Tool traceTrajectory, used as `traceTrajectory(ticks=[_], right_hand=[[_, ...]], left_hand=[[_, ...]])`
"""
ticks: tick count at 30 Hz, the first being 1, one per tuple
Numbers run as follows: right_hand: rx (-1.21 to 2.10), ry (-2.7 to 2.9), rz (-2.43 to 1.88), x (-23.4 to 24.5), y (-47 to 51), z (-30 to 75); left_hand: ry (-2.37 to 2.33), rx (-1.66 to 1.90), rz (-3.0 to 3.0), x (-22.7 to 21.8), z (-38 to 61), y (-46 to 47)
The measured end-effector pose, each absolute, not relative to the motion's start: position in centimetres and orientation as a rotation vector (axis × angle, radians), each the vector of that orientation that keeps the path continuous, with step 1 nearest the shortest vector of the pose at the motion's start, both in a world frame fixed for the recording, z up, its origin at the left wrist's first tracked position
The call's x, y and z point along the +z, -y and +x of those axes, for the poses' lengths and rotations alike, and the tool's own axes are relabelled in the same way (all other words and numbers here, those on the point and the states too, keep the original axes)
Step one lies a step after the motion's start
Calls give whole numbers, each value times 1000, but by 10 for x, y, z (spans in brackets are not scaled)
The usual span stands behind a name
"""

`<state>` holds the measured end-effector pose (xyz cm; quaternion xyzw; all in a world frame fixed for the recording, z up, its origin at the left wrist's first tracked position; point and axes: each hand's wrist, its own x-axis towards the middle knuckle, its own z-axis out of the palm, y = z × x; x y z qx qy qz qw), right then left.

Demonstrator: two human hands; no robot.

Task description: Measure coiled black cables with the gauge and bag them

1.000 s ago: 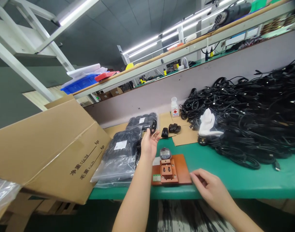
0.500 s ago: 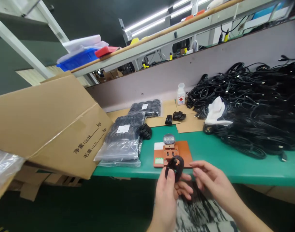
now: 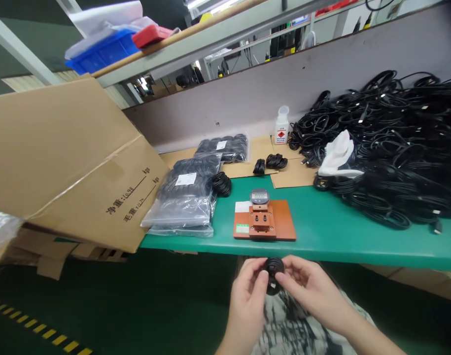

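1. Gauge fixture [image 3: 261, 222], landmark: brown-orange board bearing a digital dial [image 3: 260, 196], near the front edge of the green table [image 3: 339, 236]
2. Coiled cable [image 3: 274, 265], black, one: held up in front of the gauge fixture, on the person's side
3. Left hand [image 3: 249, 291]: in front of the gauge fixture, thumb and fingers clamped on the left side of the coiled cable
4. Right hand [image 3: 312, 291]: in front and to the right of the gauge fixture, thumb and fingers closed on the coiled cable's right side
5. Loose coil [image 3: 222, 184], black: left of and behind the gauge fixture, just beside a bag
6. Labelled clear bags of black coils, two: near bag [image 3: 188, 197] left of the gauge fixture, far bag [image 3: 232, 148] behind it to the left
7. White bottle [image 3: 282, 128], upright: well behind the gauge fixture, slightly right
8. Cable heap [image 3: 391, 148], black: right of and behind the gauge fixture
9. Cardboard box [image 3: 73, 167], tilted: far left of the gauge fixture
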<state>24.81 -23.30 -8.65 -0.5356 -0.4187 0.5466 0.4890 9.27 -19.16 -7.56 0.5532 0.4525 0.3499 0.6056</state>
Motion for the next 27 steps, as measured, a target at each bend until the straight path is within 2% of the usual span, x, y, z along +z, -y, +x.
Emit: traceTrajectory(ticks=[15,21,27], right_hand=[[1165,1331,-1334,-84,248,237],[1407,858,-1224,-89,242,235],[1516,840,-1208,-96,234,236]], left_hand=[[-1140,784,1164,-85,91,192],[-1116,861,1142,-85,89,194],[-1082,810,1297,-79,86,196]])
